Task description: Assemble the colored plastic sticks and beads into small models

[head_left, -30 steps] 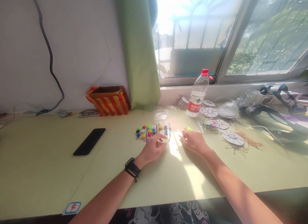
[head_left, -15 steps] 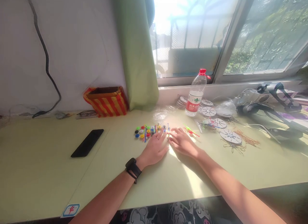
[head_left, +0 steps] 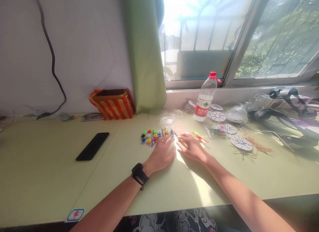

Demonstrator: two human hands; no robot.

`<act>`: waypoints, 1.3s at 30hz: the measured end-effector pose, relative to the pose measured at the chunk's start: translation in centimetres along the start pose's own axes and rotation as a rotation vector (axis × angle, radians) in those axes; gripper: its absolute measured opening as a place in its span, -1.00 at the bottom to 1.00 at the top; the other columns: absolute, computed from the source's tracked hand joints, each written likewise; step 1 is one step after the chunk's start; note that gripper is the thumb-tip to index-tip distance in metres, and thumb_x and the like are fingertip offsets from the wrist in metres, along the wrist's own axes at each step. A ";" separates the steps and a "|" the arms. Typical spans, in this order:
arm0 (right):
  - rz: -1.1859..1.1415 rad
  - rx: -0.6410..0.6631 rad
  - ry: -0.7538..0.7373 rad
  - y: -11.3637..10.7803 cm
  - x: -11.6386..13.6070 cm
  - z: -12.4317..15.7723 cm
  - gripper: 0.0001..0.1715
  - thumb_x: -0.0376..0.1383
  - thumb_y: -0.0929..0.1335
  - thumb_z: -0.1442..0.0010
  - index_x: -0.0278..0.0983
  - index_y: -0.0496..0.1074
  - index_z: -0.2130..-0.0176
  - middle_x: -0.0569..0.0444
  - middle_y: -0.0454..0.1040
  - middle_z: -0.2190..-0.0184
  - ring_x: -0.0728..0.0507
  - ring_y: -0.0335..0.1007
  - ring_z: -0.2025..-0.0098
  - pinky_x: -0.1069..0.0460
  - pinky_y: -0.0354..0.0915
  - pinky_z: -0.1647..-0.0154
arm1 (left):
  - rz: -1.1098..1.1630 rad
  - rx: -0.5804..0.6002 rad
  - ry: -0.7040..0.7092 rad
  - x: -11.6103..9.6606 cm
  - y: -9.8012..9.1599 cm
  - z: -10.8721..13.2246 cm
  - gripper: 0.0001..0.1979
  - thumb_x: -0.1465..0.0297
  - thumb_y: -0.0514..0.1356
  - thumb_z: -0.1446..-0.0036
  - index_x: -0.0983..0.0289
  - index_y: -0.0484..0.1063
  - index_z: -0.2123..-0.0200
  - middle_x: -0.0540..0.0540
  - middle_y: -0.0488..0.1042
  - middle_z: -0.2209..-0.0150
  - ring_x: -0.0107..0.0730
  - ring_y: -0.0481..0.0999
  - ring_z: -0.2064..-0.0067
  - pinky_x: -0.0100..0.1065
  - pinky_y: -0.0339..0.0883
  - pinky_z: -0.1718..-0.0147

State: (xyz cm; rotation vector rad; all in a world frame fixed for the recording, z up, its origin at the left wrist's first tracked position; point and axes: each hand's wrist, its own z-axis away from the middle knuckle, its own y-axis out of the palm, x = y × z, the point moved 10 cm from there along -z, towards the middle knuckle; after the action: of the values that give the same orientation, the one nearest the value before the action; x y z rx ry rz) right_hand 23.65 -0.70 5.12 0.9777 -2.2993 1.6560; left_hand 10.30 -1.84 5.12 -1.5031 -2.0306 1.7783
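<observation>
My left hand (head_left: 162,151), with a black watch (head_left: 139,172) on its wrist, lies flat on the pale green table (head_left: 50,165). Its fingers stretch forward and the fingertips touch the right end of a cluster of small coloured round pieces and pins (head_left: 152,136). My right hand (head_left: 191,147) rests just beside it with fingers spread and flat, its tips almost meeting the left hand's in a bright sun patch. Thin red and green sticks (head_left: 199,136) lie just beyond the right hand. Neither hand visibly grips anything.
A water bottle (head_left: 205,98) with a red cap stands by the window sill, among white slotted discs (head_left: 240,143). A black phone (head_left: 92,146) lies to the left, and a red-and-yellow striped box (head_left: 112,104) stands against the wall. A headset with straps (head_left: 276,109) lies far right.
My right hand slid left from the red and green sticks until it came alongside my left hand. My left hand's fingers flattened and edged forward to the coloured pieces.
</observation>
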 end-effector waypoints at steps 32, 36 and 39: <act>-1.107 -0.244 0.260 -3.5 -3.3 0.1 -0.68 -0.20 0.57 0.02 -0.24 0.40 0.44 0.14 0.42 0.46 -0.04 0.28 0.43 0.04 0.21 0.40 | 0.549 -0.098 -0.192 2.4 -0.4 -0.7 -0.78 0.26 0.30 -0.21 0.28 0.53 0.17 0.08 0.56 0.30 -0.33 0.55 0.30 -0.34 0.45 0.28; -1.095 -0.078 0.221 -2.1 -1.1 0.0 -0.67 -0.20 0.57 0.01 -0.24 0.40 0.43 0.14 0.41 0.45 -0.06 0.31 0.38 0.01 0.25 0.32 | 0.702 -0.058 -0.209 2.3 0.1 -0.8 -0.67 0.26 0.42 -0.10 0.29 0.57 0.10 0.15 0.62 0.15 -0.26 0.62 0.16 -0.27 0.51 0.07; -1.044 -0.035 0.210 -1.5 -0.2 0.0 -0.65 -0.16 0.57 -0.01 -0.24 0.38 0.42 0.13 0.41 0.42 -0.07 0.32 0.37 0.01 0.25 0.34 | 0.776 -0.041 -0.211 1.8 0.3 -0.8 -0.59 0.28 0.46 -0.05 0.31 0.58 0.05 0.20 0.63 0.08 -0.17 0.63 0.04 -0.22 0.51 -0.02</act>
State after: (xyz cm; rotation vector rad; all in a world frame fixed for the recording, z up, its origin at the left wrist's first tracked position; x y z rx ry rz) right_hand 24.69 -0.85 6.19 1.5162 -1.2521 1.1505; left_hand 10.02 -0.06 4.18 -2.4411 -1.6668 2.2084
